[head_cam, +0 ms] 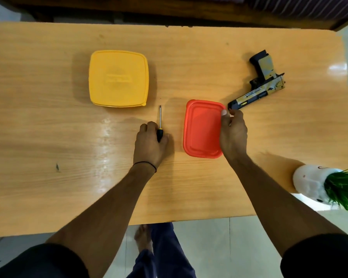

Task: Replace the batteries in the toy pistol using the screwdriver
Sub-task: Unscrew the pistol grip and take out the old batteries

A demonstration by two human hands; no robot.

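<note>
Lying flat at the far right of the wooden table [48,117], black-and-gold plastic toy pistol [257,91]: probably light, rigid, smooth; take it by the grip. Muzzle just beside your right hand [233,135], which pinches the corner rim of the orange rectangular lidded box [201,129]. Slim black-handled screwdriver [160,119]: your left hand [149,147] curls round its handle. Yellow square lidded container [119,78]: well apart. Widest working room lies leftward; white plant pot [309,183] crowds the near right edge.

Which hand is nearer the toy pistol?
Right. The right hand grips the orange container's far right corner, just short of the toy pistol's muzzle; the left hand holds the screwdriver, farther left beyond the container.
</note>
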